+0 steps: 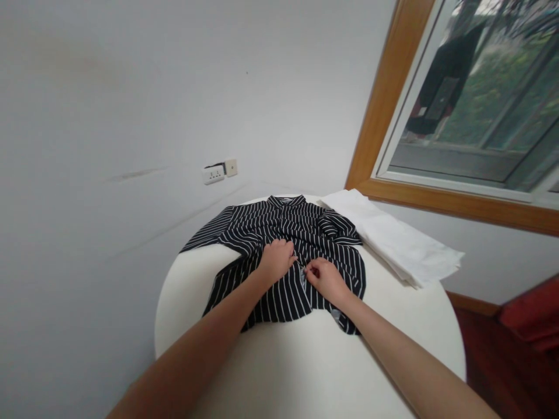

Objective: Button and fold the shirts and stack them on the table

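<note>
The black-and-white striped cloth shirt (pixel 283 297) lies spread across the round white table (pixel 297 372), where the right hand (pixel 309 270) pinches its front edge (pixel 307 295) and the left hand (pixel 278 259) curls over it, grip unclear, a job best done with light, even tension.

Striped shirt (pixel 301 224): partly covered by the left hand (pixel 278 260) and right hand (pixel 325 279); the bit pinched by the right is too small to be made out.
Table (pixel 279 372): cut off below both hands.
Window (pixel 489 105): cut off beyond the right hand.
</note>
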The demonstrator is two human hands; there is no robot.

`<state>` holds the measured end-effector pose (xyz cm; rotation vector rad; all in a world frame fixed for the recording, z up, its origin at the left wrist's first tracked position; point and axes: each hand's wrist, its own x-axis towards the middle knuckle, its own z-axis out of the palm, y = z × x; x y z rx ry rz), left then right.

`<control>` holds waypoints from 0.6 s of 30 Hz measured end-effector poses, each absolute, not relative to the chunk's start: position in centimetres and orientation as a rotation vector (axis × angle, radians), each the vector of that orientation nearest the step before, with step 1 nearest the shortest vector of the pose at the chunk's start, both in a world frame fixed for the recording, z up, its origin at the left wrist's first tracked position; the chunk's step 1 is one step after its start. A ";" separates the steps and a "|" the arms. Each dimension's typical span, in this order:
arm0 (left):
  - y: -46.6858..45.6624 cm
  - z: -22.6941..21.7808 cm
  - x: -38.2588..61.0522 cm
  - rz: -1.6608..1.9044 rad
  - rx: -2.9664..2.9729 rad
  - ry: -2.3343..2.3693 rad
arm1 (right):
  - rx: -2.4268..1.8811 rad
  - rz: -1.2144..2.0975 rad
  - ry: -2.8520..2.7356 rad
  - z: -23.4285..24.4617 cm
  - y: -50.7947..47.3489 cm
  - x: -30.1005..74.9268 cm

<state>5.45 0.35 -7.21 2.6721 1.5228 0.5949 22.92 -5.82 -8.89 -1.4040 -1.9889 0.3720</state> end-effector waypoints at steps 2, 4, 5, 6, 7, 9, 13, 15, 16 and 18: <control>-1.2 -6.3 5.9 0.633 2.669 1.516 | -1.360 0.423 -1.973 -8.8 -5.8 23.3; -2.3 -5.7 5.9 0.621 2.614 1.463 | -1.340 0.482 -1.960 -8.6 -5.8 23.8; -2.6 -5.5 5.8 0.597 2.579 1.441 | -1.337 0.509 -1.954 -8.6 -5.8 24.0; -2.8 -5.4 5.6 0.565 2.548 1.421 | -1.336 0.532 -1.951 -8.6 -5.8 24.2; -2.8 -5.4 5.4 0.526 2.527 1.398 | -1.335 0.550 -1.950 -8.6 -5.8 24.3; -2.7 -5.8 4.9 0.439 2.512 1.328 | -1.328 0.587 -1.941 -8.6 -5.7 24.6; -2.4 -6.8 4.5 0.337 2.557 1.196 | -1.293 0.840 -1.829 -9.0 -5.5 24.9; -2.5 -7.1 4.6 0.342 2.616 1.187 | -1.267 1.015 -1.733 -9.1 -5.4 25.0; -2.6 -7.2 4.7 0.347 2.642 1.195 | -1.255 1.089 -1.691 -9.1 -5.4 25.1; -2.9 -7.2 5.0 0.347 2.671 1.218 | -1.235 1.195 -1.635 -8.7 -5.5 25.2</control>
